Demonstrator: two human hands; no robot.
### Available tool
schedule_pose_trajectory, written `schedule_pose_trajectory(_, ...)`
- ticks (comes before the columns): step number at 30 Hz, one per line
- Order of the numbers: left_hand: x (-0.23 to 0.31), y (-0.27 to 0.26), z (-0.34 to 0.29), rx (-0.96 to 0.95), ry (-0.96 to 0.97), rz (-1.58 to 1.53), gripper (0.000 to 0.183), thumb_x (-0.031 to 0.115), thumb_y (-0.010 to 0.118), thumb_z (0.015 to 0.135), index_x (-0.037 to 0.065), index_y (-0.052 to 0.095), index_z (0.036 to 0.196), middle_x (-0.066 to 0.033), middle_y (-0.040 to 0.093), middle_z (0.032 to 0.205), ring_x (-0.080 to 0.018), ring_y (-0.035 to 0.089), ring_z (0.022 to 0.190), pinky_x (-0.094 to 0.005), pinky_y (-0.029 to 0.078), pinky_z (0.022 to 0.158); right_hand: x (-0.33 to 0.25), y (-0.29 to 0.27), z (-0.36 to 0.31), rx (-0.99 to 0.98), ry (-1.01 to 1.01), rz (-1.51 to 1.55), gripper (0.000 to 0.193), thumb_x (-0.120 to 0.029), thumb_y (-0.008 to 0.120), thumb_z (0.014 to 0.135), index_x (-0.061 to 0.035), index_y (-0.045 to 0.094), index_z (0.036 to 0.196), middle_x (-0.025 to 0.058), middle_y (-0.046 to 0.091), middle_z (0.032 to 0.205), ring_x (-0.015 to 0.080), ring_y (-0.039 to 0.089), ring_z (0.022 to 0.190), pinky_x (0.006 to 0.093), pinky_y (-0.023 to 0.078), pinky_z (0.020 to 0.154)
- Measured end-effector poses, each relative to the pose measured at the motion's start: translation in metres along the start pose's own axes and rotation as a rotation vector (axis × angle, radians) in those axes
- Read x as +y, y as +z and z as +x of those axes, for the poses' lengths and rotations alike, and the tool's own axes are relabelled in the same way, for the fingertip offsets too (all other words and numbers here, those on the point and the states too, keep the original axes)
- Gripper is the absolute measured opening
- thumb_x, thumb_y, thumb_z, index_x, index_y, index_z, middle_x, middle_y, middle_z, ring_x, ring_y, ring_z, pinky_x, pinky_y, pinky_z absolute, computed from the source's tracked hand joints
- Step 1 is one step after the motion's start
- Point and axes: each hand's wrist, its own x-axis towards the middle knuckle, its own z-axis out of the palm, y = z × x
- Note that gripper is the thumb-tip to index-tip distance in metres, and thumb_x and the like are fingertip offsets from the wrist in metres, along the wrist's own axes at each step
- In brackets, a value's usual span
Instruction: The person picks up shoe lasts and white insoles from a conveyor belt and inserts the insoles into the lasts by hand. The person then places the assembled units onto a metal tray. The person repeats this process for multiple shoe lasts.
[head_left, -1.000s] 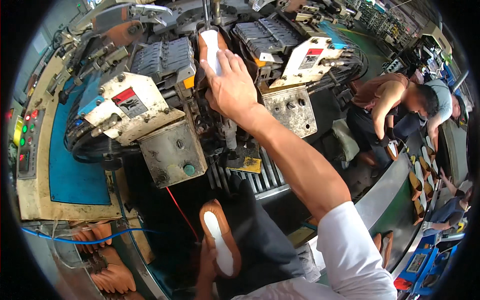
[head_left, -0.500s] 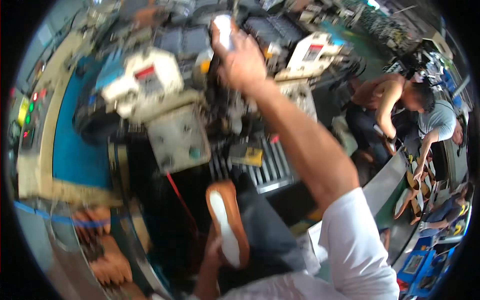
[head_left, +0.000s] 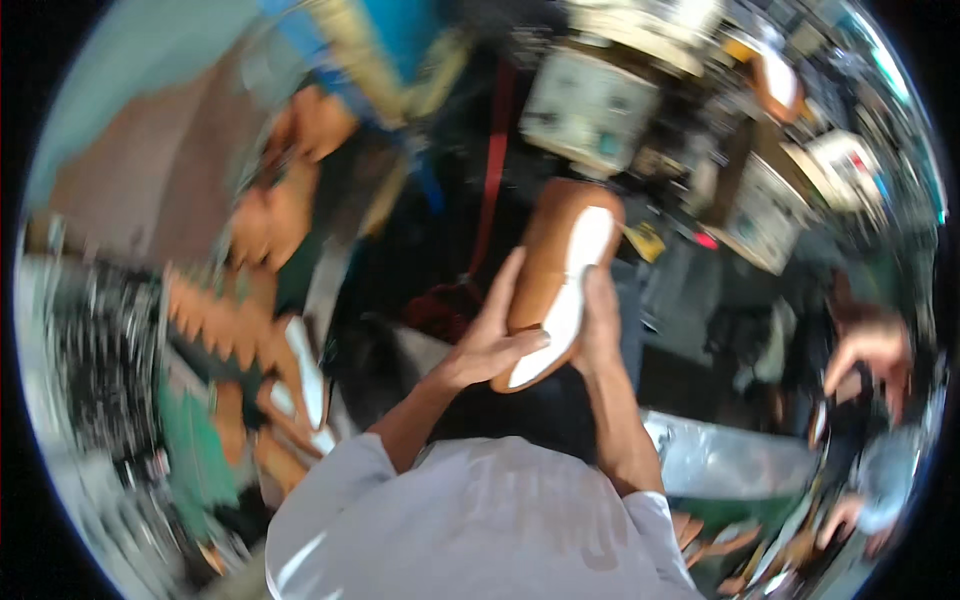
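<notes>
A tan shoe with a white sole [head_left: 560, 275] is held up in front of my chest, sole facing me. My left hand [head_left: 490, 335] wraps its left side and heel end. My right hand [head_left: 600, 320] presses against its right edge. The whole picture is smeared by motion. Behind the shoe stands a grey machine with boxy housings [head_left: 590, 105], and another shoe [head_left: 775, 80] sits high on it.
Several tan shoes with white soles lie on a rack [head_left: 265, 360] at my left. At the right edge another person's hand [head_left: 870, 350] reaches in. A red hose [head_left: 495, 170] hangs down the dark front of the machine.
My right hand has left the shoe on the machine and come down onto the shoe my left hand holds. The view has swung down and left, blurring everything.
</notes>
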Motion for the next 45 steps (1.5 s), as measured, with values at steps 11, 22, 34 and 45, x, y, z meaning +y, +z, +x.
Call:
schedule_pose_trajectory(11, 0.030, -0.088, -0.149, 0.408, -0.095, -0.793, 0.084, 0.040, 0.086, 0.089, -0.001, 0.050, 0.153, -0.0123, 0.068, 0.138, -0.0216, 0.069, 0.120, -0.0384, 0.055, 0.106, 0.022, 0.104, -0.045, -0.638, -0.236, -0.587, 0.054, -0.025, 0.068, 0.108, 0.0060, 0.056, 0.151, 0.0171, 0.062, 0.148, 0.0249, 0.059, 0.134, 0.0376, 0.044, 0.117)
schedule_pose_trajectory(22, 0.080, -0.291, -0.418, 1.395, -0.388, 0.505, 0.084, 0.018, 0.094, 0.080, -0.007, 0.048, 0.146, -0.0142, 0.069, 0.130, -0.0250, 0.068, 0.117, -0.0398, 0.054, 0.107, 0.050, 0.014, -0.033, -0.495, -0.122, -0.725, 0.034, -0.018, 0.063, 0.112, 0.0080, 0.069, 0.134, 0.0191, 0.075, 0.129, 0.0262, 0.075, 0.114, 0.0376, 0.059, 0.102)
schedule_pose_trajectory(34, -0.032, -0.373, -0.587, 1.299, -0.579, 1.253, 0.078, 0.022, 0.089, 0.080, -0.003, 0.045, 0.140, -0.0316, 0.068, 0.124, -0.0525, 0.066, 0.117, -0.0555, 0.053, 0.101, 0.052, -0.049, -0.017, -0.312, -0.075, -0.795, 0.037, -0.021, 0.058, 0.114, 0.0101, 0.065, 0.134, 0.0208, 0.075, 0.127, 0.0296, 0.076, 0.111, 0.0423, 0.062, 0.100)
schedule_pose_trajectory(45, -0.032, -0.362, -0.557, 1.230, -0.642, 1.219, 0.083, 0.015, 0.089, 0.081, 0.001, 0.043, 0.149, -0.0325, 0.067, 0.132, -0.0528, 0.061, 0.127, -0.0570, 0.051, 0.103, 0.042, -0.048, -0.004, -0.370, -0.058, -0.996, 0.039, -0.021, 0.059, 0.114, 0.0117, 0.066, 0.133, 0.0206, 0.076, 0.125, 0.0277, 0.076, 0.109, 0.0390, 0.062, 0.098)
